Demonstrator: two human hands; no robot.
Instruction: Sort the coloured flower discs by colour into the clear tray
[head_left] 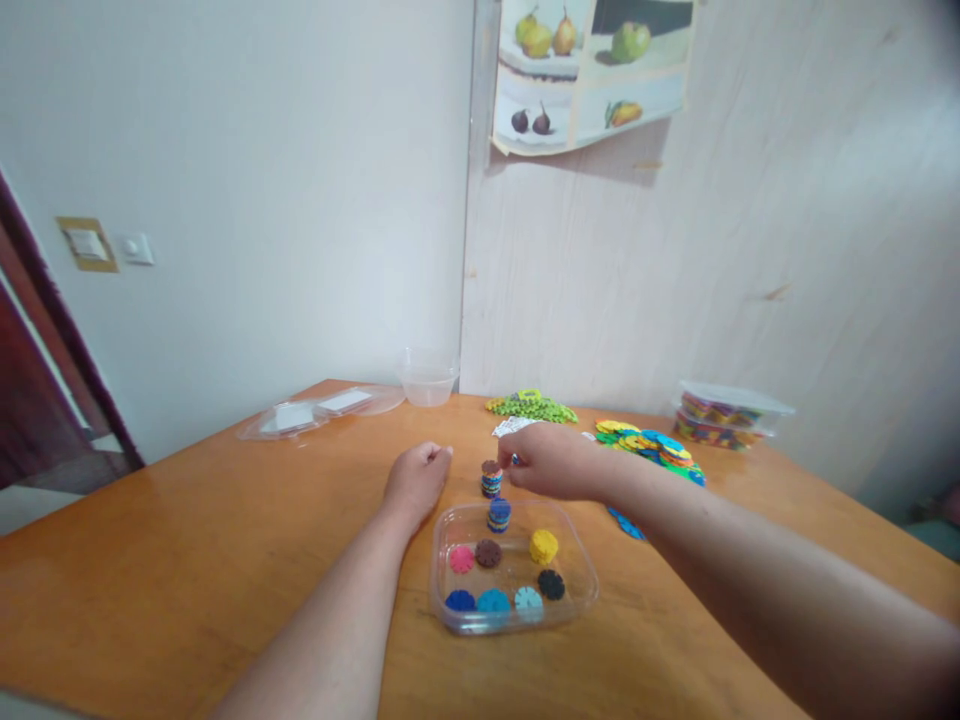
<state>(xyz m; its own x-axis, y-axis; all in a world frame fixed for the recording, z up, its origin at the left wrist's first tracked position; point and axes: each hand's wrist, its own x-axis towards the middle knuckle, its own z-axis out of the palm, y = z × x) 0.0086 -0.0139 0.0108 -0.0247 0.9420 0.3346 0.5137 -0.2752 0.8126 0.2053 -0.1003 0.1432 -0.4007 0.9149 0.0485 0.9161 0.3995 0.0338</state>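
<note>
My left hand [415,480] rests on the wooden table [187,560] as a loose fist, with nothing visible in it. My right hand [551,460] is closed in a pinch on a small blue disc at its fingertips, right beside a short stack of coloured discs [491,480] standing on the table. Just in front lies a clear plastic tray [585,590] holding several small stacks of toothed discs: pink, brown, yellow, black, blue and light blue.
A pile of green discs [534,406] and a spread of mixed coloured discs [651,445] lie behind my right hand. A lidded clear box of discs [724,412] stands at the far right. An empty clear tub [427,378] and two lids [315,412] sit at the back left.
</note>
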